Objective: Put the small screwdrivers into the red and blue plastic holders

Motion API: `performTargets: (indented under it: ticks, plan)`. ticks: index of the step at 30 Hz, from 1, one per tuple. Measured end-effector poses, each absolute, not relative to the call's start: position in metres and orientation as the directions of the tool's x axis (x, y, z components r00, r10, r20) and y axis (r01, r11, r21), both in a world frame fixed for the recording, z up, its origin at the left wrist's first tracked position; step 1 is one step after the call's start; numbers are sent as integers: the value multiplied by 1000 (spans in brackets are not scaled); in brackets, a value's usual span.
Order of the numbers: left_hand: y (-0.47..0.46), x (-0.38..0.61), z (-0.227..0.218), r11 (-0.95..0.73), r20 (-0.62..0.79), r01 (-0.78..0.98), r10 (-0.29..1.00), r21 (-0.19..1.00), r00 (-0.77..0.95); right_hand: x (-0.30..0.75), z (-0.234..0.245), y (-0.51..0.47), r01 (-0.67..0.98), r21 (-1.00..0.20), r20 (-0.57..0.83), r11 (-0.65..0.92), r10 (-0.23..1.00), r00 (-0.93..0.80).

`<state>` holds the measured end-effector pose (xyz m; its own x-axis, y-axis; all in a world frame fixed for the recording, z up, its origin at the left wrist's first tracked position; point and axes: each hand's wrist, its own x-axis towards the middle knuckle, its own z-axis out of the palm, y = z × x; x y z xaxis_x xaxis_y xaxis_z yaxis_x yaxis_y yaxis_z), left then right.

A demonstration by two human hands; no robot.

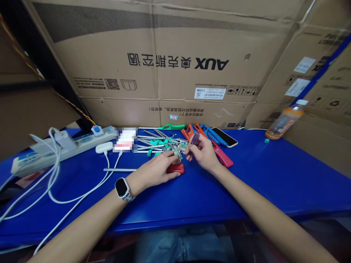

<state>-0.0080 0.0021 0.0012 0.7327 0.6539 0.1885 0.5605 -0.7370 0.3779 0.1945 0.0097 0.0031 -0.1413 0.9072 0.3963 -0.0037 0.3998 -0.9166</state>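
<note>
My left hand (pixel 156 170) lies low over the table, its fingers closed around the red handle of a long-nozzle lighter (pixel 177 168). The lighter's metal tube (pixel 119 170) points left from under the hand. In my right hand (pixel 205 152) is a screwdriver with a purple handle (pixel 195 138), its thin shaft slanting down to the end of the red handle. Just behind both hands is a pile of metal tubes with teal pieces (pixel 155 141) and clear plastic parts (pixel 177 149). Orange handle pieces (pixel 192 132), blue ones (pixel 216 137) and a red one (pixel 224 156) lie around my right hand.
A green lighter (pixel 173 127) lies at the back against the AUX carton (pixel 175 84). To the right are a phone (pixel 229 138) and an orange drink bottle (pixel 285 120). A power strip (pixel 82 140) with white cables (pixel 82 199) occupies the left of the blue table (pixel 260 179).
</note>
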Motion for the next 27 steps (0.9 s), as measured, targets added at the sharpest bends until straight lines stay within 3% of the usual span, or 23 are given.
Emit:
performTargets:
  ticks: [19,27]
  plan:
    - [6,-11,-1,-713,159,583,675,389,720,189,-2,9,52,-900,409,432,881,-237]
    - [8,-12,-3,-701,158,580,683,414,713,192,2,5,200,-815,464,544,819,-338]
